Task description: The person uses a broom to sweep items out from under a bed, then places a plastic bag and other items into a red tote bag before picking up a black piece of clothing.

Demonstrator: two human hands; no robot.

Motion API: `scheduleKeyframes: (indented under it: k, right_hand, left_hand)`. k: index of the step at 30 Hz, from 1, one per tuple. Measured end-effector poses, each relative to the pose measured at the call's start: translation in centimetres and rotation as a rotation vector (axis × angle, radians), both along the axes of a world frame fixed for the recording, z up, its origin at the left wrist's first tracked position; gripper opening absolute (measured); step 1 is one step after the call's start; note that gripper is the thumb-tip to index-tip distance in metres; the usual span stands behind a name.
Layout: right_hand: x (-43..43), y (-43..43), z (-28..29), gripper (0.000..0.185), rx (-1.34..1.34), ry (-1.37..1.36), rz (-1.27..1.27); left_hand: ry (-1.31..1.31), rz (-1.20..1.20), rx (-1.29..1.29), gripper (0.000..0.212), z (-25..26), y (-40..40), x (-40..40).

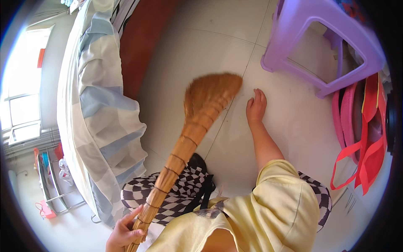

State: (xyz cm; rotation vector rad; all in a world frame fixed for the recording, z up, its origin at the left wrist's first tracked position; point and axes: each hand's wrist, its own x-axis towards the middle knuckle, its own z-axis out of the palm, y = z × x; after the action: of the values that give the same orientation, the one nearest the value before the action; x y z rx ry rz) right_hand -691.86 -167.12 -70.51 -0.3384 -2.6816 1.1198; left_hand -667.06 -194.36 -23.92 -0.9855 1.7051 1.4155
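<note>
My left hand (126, 228) is wrapped around the lower handle of a straw hand broom (176, 157). Dark bands bind the broom at intervals along its shaft. Its fanned brown bristles (212, 89) point away from me, over the pale floor tiles (226, 56); whether they touch the floor cannot be told. Just right of the bristle head, my right hand (257, 105) is stretched out low over the floor, its fingers loosely extended. Nothing shows in it, though the palm side is hidden.
A bed with a checked ruffled skirt (110, 126) runs along the left, by a reddish-brown panel (141, 41). At the upper right stands a purple plastic stool (315, 75). Red bags (371, 135) sit below it. Farther left are a rack (52, 176) and a window (25, 85).
</note>
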Motion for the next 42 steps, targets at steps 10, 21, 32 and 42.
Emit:
scheduleKeyframes:
  k: [10, 21, 32, 42]
  right_hand:
    - [0.7, 1.9, -0.2, 0.059, 0.239, -0.282, 0.136]
    - [1.3, 1.7, -0.2, 0.060, 0.261, -0.237, 0.166]
    - [0.9, 2.8, -0.7, 0.047, 0.220, -0.153, 0.104]
    - [-0.5, 1.8, 0.2, 0.022, -0.044, 0.127, -0.078]
  left_hand:
    - [0.521, -0.237, 0.033, 0.061, -13.7, 3.7, -23.0]
    - [0.345, -0.416, 0.056, 0.054, -19.1, 8.5, -33.5]
    - [-0.038, -0.707, -0.410, 0.061, -2.8, -4.8, -12.4]
    - [0.210, -0.111, -0.310, 0.070, -1.6, -5.7, -4.3]
